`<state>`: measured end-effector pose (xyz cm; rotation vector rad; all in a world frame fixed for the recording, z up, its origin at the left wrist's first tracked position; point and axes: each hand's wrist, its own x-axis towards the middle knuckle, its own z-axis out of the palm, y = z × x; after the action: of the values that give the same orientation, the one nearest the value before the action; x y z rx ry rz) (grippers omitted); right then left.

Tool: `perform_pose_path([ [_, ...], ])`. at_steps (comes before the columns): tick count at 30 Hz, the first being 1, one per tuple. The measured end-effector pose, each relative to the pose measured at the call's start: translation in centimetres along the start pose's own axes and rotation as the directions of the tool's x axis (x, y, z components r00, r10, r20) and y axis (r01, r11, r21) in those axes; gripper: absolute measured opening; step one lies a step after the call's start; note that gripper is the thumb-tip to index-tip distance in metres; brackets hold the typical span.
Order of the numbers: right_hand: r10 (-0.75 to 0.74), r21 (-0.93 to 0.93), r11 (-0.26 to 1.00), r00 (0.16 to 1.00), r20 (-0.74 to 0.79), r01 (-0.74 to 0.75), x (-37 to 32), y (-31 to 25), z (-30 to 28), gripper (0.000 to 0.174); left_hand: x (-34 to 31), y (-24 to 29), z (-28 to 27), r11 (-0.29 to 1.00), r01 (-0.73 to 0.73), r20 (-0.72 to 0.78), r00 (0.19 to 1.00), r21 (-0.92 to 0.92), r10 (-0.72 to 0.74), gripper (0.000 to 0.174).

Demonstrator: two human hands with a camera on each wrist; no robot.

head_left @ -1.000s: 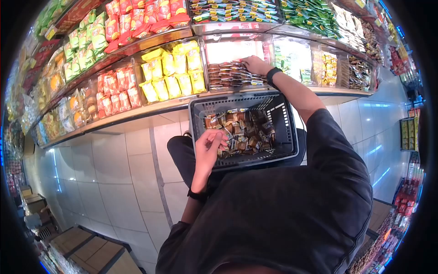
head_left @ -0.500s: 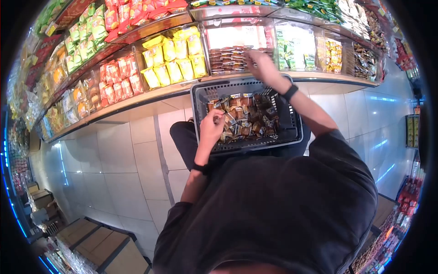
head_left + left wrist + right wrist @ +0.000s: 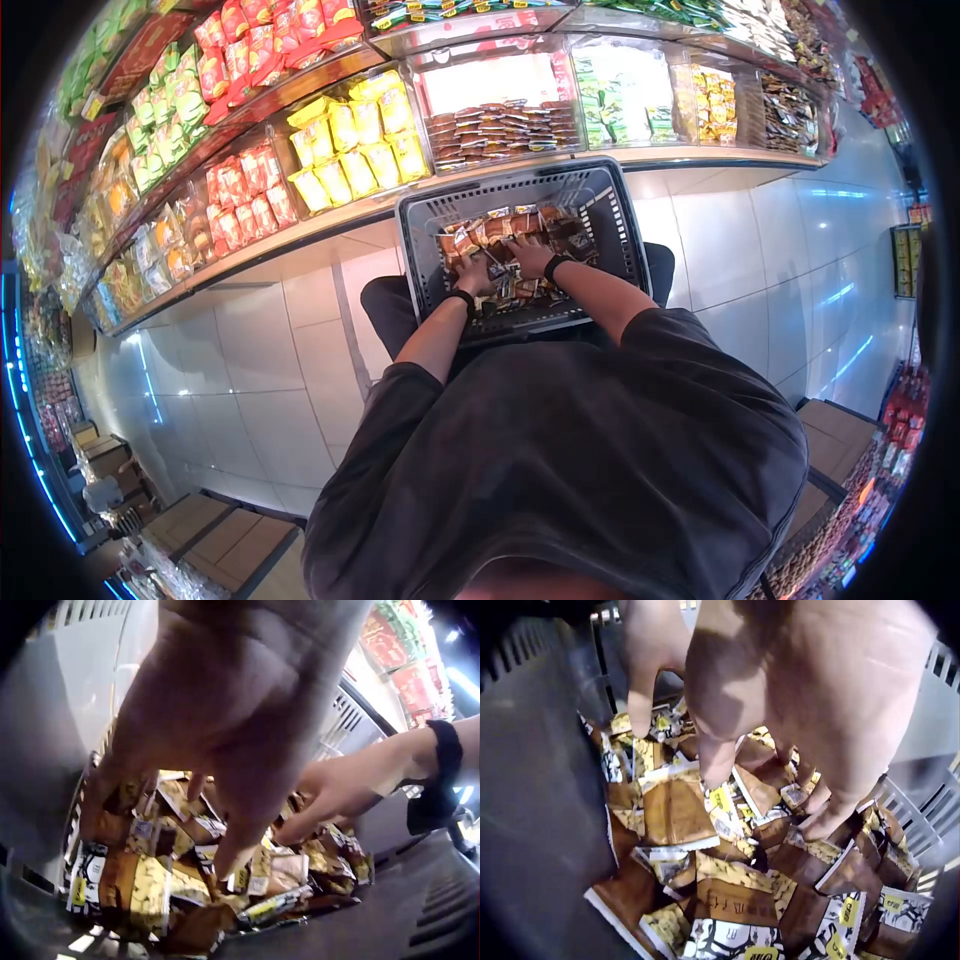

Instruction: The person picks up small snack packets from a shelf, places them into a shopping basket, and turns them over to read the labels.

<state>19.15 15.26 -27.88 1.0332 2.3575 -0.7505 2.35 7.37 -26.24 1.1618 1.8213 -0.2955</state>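
Observation:
A grey slotted basket (image 3: 410, 250) holds many small brown packets (image 3: 520, 226). Both hands are inside it, side by side. The left hand (image 3: 474, 274) has its fingers spread and pointing down onto the packets (image 3: 150, 885); in the left wrist view this hand (image 3: 217, 712) fills the upper middle. Just right of it, the right hand (image 3: 530, 258) touches the packets with its fingers apart. Seen from the right wrist, the right hand (image 3: 802, 697) reaches down with fingertips among the packets (image 3: 679, 810). Neither hand visibly grips a packet.
Behind the basket runs a shelf edge (image 3: 370, 205), with stacked brown packets (image 3: 500, 130), yellow bags (image 3: 350, 135) and red bags (image 3: 250, 190) in clear bins. The person's knees (image 3: 388, 305) flank the basket. Tiled floor (image 3: 240, 340) extends on both sides.
The right hand has come away from the shelf's brown packets and down into the basket. The left hand has moved lower onto the packets, its fingers now spread.

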Motion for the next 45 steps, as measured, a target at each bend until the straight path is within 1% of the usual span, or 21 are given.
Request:
perform_pose_path([
  [4, -0.016, 0.017, 1.000, 1.000, 0.022, 0.016, 0.0, -0.3, 0.3, 0.090, 0.5, -0.5, 0.5, 0.997, -0.052, 0.098, 0.994, 0.051, 0.047, 0.108],
  [7, -0.064, 0.041, 0.997, 0.997, -0.053, 0.066, 0.1, -0.2, 0.3, 0.092, 1.1, -1.0, 0.5, 0.995, -0.060, 0.116, 0.992, 0.080, 0.051, 0.110],
  [9, -0.069, 0.042, 0.997, 0.996, -0.053, 0.071, 0.4, -0.1, 0.7, 0.091, 0.9, -1.3, 0.1, 0.996, -0.081, 0.119, 0.990, 0.034, 0.076, 0.101],
  [12, -0.114, 0.052, 0.992, 0.990, -0.079, 0.119, 1.3, -0.1, 1.6, 0.081, 1.1, -1.4, 1.4, 0.953, -0.085, -0.062, 0.992, 0.291, 0.108, 0.086],
  [14, -0.166, 0.065, 0.982, 0.975, -0.145, 0.177, 2.0, 0.2, 2.4, 0.063, -1.7, -0.6, -0.8, 0.973, -0.089, -0.127, 0.985, 0.211, 0.117, 0.085],
  [15, -0.162, 0.069, 0.982, 0.976, -0.142, 0.174, 1.6, 0.0, 2.0, 0.063, -2.8, -0.5, -1.5, 0.988, -0.093, -0.193, 0.974, 0.124, 0.116, 0.084],
  [17, -0.203, 0.200, 0.956, 0.976, -0.080, 0.216, 0.3, -0.7, 0.5, 0.054, -1.7, -1.7, 0.0, 0.997, -0.069, -0.244, 0.967, 0.045, 0.078, 0.083],
  [20, -0.242, 0.132, 0.965, 0.965, 0.098, 0.228, 0.8, -0.5, 0.7, 0.054, 1.1, -2.7, 0.5, 0.997, 0.063, -0.095, 0.994, 0.042, -0.059, 0.082],
  [21, -0.280, 0.075, 0.960, 0.942, 0.186, 0.271, 0.6, -0.8, 0.5, 0.054, 1.0, -2.4, 0.2, 0.997, 0.058, -0.091, 0.994, 0.045, -0.053, 0.082],
  [25, -0.350, 0.072, 0.936, 0.886, 0.305, 0.344, -0.3, -0.2, 1.3, 0.054, -1.2, -0.5, 0.0, 0.971, 0.159, -0.040, 0.987, 0.176, -0.154, 0.083],
  [27, -0.326, 0.017, 0.943, 0.913, 0.246, 0.332, -0.2, -0.3, 2.7, 0.048, 2.3, -3.2, 1.2, 0.991, -0.016, 0.198, 0.980, 0.136, -0.012, 0.110],
  [29, -0.277, -0.038, 0.956, 0.939, 0.202, 0.290, -0.8, -1.1, 2.4, 0.044, 2.8, -3.9, 1.8, 0.983, -0.075, 0.147, 0.988, 0.166, 0.050, 0.103],
  [31, -0.326, -0.100, 0.936, 0.939, 0.108, 0.337, -0.5, -1.4, 2.6, 0.042, 3.3, -4.2, 1.8, 0.986, -0.084, 0.170, 0.984, 0.143, 0.059, 0.090],
  [32, -0.327, -0.100, 0.936, 0.939, 0.105, 0.337, -0.3, -1.4, 2.6, 0.042, 3.6, -4.3, 1.8, 0.986, -0.083, 0.168, 0.984, 0.145, 0.059, 0.090],
  [34, -0.384, -0.071, 0.918, 0.918, 0.099, 0.391, -0.3, -1.2, 2.2, 0.039, 4.1, -4.2, 1.7, 0.961, -0.171, 0.209, 0.970, 0.216, 0.125, 0.067],
  [35, -0.382, -0.073, 0.918, 0.919, 0.095, 0.389, -0.3, -1.2, 2.1, 0.039, 4.1, -4.3, 1.7, 0.960, -0.173, 0.207, 0.970, 0.219, 0.127, 0.067],
  [37, -0.425, -0.085, 0.895, 0.896, 0.129, 0.437, 0.1, -0.9, 2.0, 0.039, 1.6, -3.2, 0.0, 0.958, -0.178, 0.174, 0.975, 0.223, 0.141, 0.050],
  [41, -0.466, 0.002, 0.884, 0.882, 0.066, 0.467, -1.1, -0.4, 0.3, 0.038, -0.1, -2.6, -1.4, 0.940, -0.192, 0.117, 0.979, 0.282, 0.165, 0.048],
  [43, -0.448, 0.093, 0.886, 0.890, -0.081, 0.454, -1.1, 1.0, -0.6, 0.047, 1.4, -3.7, -0.9, 0.968, -0.228, -0.059, 0.970, 0.109, 0.236, 0.048],
  [44, -0.429, 0.135, 0.879, 0.882, -0.193, 0.457, -1.1, 1.8, -0.6, 0.052, 2.4, -4.4, -0.2, 0.945, -0.327, -0.135, 0.937, -0.010, 0.322, 0.046],
  [45, -0.429, 0.134, 0.879, 0.882, -0.195, 0.457, -1.5, 2.2, -1.0, 0.052, 2.7, -4.8, -0.1, 0.945, -0.328, -0.137, 0.936, -0.008, 0.324, 0.046],
])
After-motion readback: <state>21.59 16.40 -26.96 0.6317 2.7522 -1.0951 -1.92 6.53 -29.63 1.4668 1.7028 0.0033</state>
